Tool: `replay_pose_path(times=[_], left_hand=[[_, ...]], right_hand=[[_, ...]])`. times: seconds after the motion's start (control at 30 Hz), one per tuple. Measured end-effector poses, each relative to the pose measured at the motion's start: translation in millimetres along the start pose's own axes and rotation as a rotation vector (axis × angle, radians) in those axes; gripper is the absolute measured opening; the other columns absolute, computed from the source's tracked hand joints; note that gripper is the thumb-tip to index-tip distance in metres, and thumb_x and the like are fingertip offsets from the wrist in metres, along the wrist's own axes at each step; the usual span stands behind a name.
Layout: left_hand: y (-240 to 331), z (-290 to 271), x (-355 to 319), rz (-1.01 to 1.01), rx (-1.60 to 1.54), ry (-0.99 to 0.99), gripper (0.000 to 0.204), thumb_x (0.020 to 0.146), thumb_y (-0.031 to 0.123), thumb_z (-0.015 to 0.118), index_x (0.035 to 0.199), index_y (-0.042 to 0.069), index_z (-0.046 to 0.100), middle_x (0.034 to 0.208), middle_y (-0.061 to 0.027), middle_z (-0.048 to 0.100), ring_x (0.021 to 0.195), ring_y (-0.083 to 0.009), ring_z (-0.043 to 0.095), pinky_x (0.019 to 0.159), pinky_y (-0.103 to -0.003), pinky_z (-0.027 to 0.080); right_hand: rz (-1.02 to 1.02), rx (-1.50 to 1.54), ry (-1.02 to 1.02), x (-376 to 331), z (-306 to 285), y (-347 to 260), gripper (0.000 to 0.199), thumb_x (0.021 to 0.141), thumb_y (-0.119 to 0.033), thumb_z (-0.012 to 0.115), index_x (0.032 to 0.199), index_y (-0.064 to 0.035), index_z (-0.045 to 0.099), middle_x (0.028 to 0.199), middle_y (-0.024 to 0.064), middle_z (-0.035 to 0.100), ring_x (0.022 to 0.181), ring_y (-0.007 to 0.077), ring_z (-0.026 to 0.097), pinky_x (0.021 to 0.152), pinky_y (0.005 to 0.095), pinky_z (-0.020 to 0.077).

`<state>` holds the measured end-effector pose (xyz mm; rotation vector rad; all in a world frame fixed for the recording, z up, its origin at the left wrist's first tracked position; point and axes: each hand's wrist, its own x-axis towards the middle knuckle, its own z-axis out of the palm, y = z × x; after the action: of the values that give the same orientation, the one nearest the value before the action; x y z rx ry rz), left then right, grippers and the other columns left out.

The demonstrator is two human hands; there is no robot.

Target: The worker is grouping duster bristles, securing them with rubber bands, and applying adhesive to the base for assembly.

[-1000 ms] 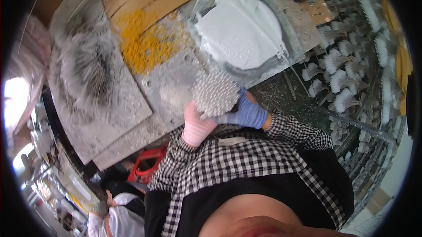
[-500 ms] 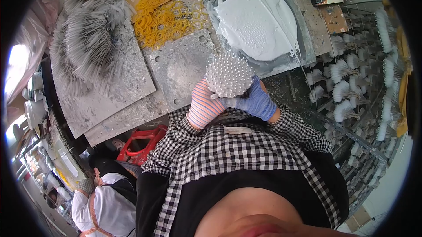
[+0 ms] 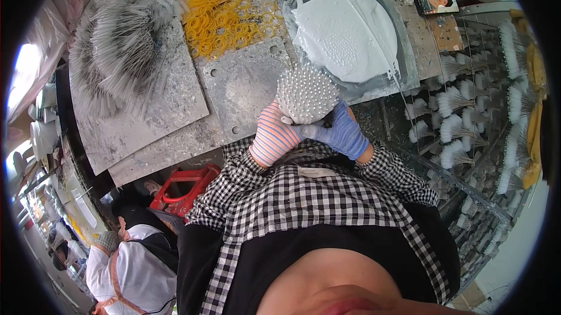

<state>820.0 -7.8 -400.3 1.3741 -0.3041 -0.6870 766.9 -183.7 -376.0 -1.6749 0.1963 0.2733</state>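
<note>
Between my hands is a round, dome-shaped bundle of thin stems (image 3: pixel 307 90), its many tips coated in white blobs and facing up. My left hand (image 3: pixel 273 132), in an orange-and-white striped glove, closes round its left side. My right hand (image 3: pixel 346 135), in a blue glove, wraps the lower right side, thumb across the front. The stems below are mostly hidden by my fingers. Just beyond the bundle, thick white paste (image 3: pixel 327 23) fills a shallow tray (image 3: pixel 408 52). Its surface carries a patch of small dimples, and a thin rod lies across it.
Grey wire-like bundles (image 3: pixel 123 46) lie on a board at left. Yellow rubber bands (image 3: pixel 216 20) are scattered beside a metal plate (image 3: pixel 245 90). A phone (image 3: pixel 436 3) stands back right. White-tipped bundles hang on a rack (image 3: pixel 459 107) at right. A red stool (image 3: pixel 186 191) and another person (image 3: pixel 137 265) are lower left.
The bundle has tilted slightly, so its dome looks a little flatter. Both hands keep their hold in almost the same place. The whole view has shifted slightly.
</note>
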Motion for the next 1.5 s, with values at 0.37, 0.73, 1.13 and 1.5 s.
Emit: replay_pose_path(times=[0.37, 0.73, 1.13, 1.5], left_hand=[[13.6, 0.5, 0.3, -0.054, -0.093, 0.068, 0.069, 0.078, 0.008, 0.087, 0.134, -0.005, 0.05, 0.124, -0.0127, 0.068, 0.113, -0.0186, 0.066, 0.097, -0.034, 0.055], [131.8, -17.5, 57.8, 0.363, 1.229, 0.291, 0.067, 0.076, 0.023, 0.087, 0.132, 0.003, 0.055, 0.109, -0.0189, 0.066, 0.088, -0.0377, 0.071, 0.079, -0.042, 0.059], [200.3, 38.5, 168.0, 0.697, 1.259, -0.373, 0.039, 0.085, 0.031, 0.071, 0.107, -0.001, 0.068, 0.094, -0.021, 0.071, 0.088, -0.0394, 0.069, 0.08, -0.046, 0.056], [177.8, 59.8, 206.1, 0.512, 1.201, -0.517, 0.055, 0.092, 0.05, 0.062, 0.114, 0.001, 0.07, 0.096, -0.026, 0.072, 0.094, -0.0407, 0.069, 0.084, -0.047, 0.055]], right_hand=[[-0.05, 0.031, -0.027, 3.7, -3.0, -5.7, 0.113, 0.074, -0.056, 0.087, 0.151, 0.0047, 0.031, 0.142, 0.0232, 0.051, 0.13, 0.0319, 0.054, 0.107, 0.0433, 0.0484], [-0.823, -0.756, 0.08, -16.2, -35.2, -84.9, 0.07, 0.081, -0.031, 0.081, 0.14, -0.0025, 0.057, 0.129, 0.0168, 0.064, 0.117, 0.0339, 0.063, 0.102, 0.042, 0.0502], [-0.193, -0.734, 0.059, 90.7, -129.7, -73.2, 0.093, 0.068, -0.048, 0.093, 0.14, -0.0054, 0.054, 0.127, 0.0157, 0.067, 0.118, 0.0319, 0.064, 0.107, 0.0409, 0.0501], [-0.011, -0.653, 0.096, 104.6, -114.6, -24.9, 0.087, 0.076, -0.057, 0.084, 0.137, -0.0013, 0.056, 0.132, 0.0194, 0.063, 0.122, 0.0309, 0.061, 0.102, 0.0374, 0.0526]])
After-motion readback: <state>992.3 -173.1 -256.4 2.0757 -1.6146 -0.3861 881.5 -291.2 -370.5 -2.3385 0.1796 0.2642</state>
